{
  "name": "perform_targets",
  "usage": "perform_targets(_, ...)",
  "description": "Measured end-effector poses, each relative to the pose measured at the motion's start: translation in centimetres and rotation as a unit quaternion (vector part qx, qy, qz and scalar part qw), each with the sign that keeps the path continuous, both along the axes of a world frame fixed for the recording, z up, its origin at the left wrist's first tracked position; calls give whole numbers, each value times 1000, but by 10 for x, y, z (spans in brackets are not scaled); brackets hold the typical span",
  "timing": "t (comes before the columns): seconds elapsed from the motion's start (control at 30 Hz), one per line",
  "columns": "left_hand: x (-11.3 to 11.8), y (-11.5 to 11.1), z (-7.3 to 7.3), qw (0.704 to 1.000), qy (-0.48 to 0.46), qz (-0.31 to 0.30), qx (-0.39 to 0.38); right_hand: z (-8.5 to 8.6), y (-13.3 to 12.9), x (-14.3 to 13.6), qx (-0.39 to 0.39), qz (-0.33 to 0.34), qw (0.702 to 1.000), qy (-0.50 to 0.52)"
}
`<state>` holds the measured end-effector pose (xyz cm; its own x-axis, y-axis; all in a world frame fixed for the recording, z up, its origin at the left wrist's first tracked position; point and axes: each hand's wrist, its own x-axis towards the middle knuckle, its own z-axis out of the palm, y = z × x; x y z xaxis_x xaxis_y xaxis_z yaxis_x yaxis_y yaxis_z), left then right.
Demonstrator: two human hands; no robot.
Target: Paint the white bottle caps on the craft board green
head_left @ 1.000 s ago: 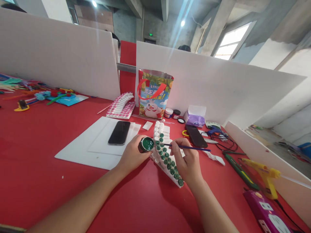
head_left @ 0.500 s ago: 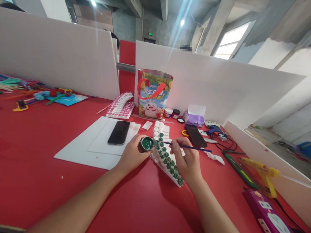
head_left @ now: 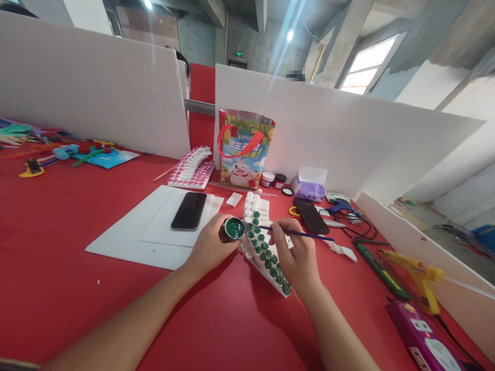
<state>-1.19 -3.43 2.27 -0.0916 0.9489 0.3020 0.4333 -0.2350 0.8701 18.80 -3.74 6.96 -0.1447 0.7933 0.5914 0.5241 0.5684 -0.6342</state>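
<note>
Little had changed: the right hand (head_left: 296,252) pinched the brush (head_left: 309,235) in its grip, tip still at the part-green knobs (head_left: 262,246) on the table (head_left: 209,330); the left hand (head_left: 212,245) clasped the paint jar (head_left: 233,229) beside them. Painting apparently lingered there.

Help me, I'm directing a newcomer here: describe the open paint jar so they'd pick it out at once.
Over the red table, find the person's left hand, just left of a band of green and white discs. It grips the open paint jar. Unlike the jars standing by the printed bag, it is hand-held and shows glossy green paint.
</note>
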Motion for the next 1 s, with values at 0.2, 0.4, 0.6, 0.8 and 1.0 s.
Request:
perform_targets(0.2,0,0,1,1000,0,0,8,3,-1,0,8,11,1000,23)
perform_targets(0.4,-1,1,-2,1000,4,-1,16,7,-6,-6,6,77,996,37)
perform_targets(0.6,-1,2,-5,1000,8,-5,14,4,-6,-7,-13,84,996,16)
perform_targets(0.8,-1,0,-2,1000,4,-4,7,4,-6,-7,-34,86,996,3)
perform_targets(1.0,0,0,1,1000,6,-4,9,5,-6,-8,-36,81,996,0)
